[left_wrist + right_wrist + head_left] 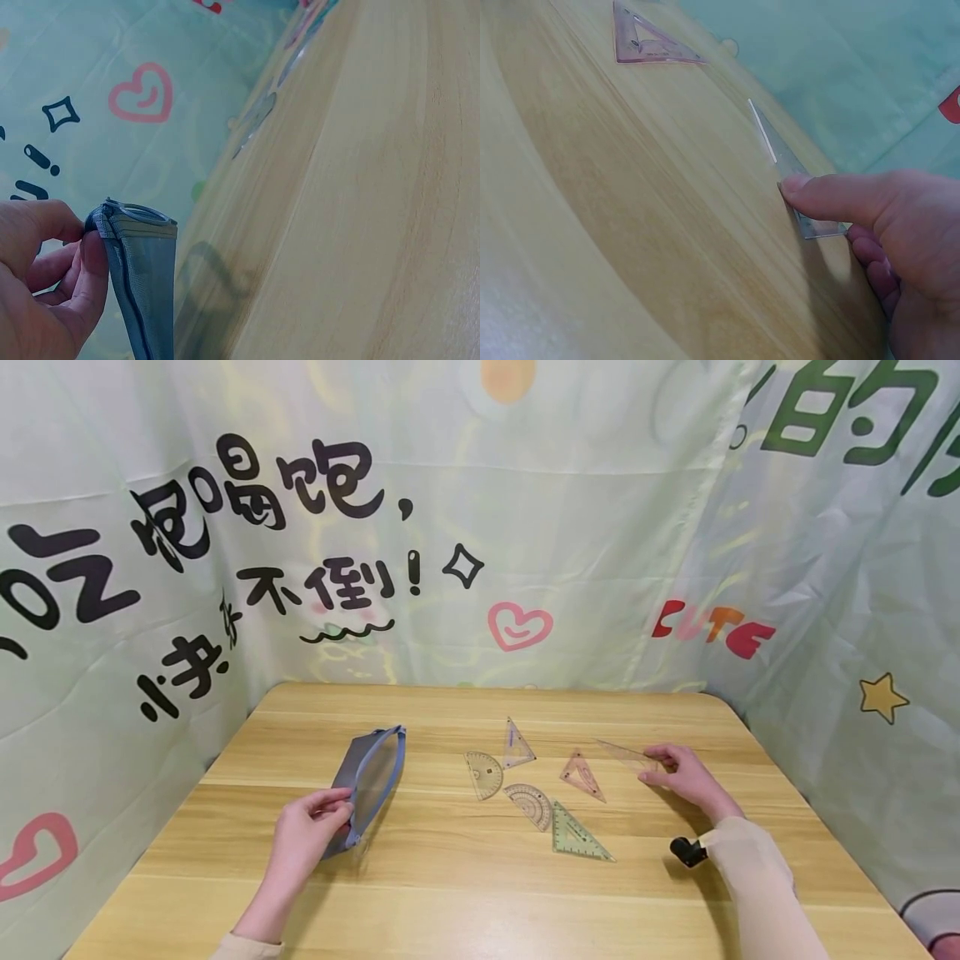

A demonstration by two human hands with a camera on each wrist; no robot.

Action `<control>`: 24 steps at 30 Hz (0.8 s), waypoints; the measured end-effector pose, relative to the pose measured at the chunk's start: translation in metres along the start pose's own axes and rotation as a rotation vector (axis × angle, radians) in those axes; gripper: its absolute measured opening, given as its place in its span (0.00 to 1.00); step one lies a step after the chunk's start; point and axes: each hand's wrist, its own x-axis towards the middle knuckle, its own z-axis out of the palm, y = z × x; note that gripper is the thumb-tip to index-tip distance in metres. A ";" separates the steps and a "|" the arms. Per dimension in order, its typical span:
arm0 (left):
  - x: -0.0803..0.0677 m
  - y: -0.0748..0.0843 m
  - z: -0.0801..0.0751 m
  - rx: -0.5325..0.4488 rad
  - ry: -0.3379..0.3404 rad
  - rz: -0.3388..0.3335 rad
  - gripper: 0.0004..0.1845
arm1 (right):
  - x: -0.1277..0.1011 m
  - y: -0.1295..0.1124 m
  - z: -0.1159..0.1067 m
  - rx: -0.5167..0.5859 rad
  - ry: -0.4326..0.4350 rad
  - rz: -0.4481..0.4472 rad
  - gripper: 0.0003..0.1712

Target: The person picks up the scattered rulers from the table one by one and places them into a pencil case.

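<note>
On the desk (pixel 480 877), my left hand (pixel 303 835) pinches the pencil pouch (pixel 371 781) at 9 o'clock; right hand (pixel 686 777) fingers (pixel 817 191) grip a clear set square (pixel 628 755) at 3.

We read black Chinese characters on backdrop cloth (pixel 525 527), upper left: "喝饱," in top row, "不倒!" below it, "快" lower left. We read red "CUTE" (pixel 712 631) on right panel. Green characters at top right (pixel 847 418) cropped; we make out "的". Markings on rulers (pixel 528 797) too small to read.
</note>
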 end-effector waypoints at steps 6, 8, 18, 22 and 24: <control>0.000 0.000 0.000 -0.004 0.001 -0.004 0.16 | 0.000 0.000 0.001 0.005 -0.004 0.000 0.31; 0.000 0.000 0.000 -0.003 0.000 -0.003 0.16 | 0.000 -0.001 0.001 0.009 -0.006 0.003 0.31; 0.000 0.002 -0.001 0.002 0.001 -0.003 0.16 | 0.000 -0.007 -0.001 -0.001 -0.039 0.050 0.34; 0.001 0.002 -0.001 0.009 0.003 -0.005 0.16 | 0.000 -0.009 -0.001 -0.010 -0.048 0.061 0.33; 0.001 0.002 -0.002 0.012 0.003 -0.008 0.16 | 0.001 -0.009 -0.001 -0.022 -0.054 0.059 0.32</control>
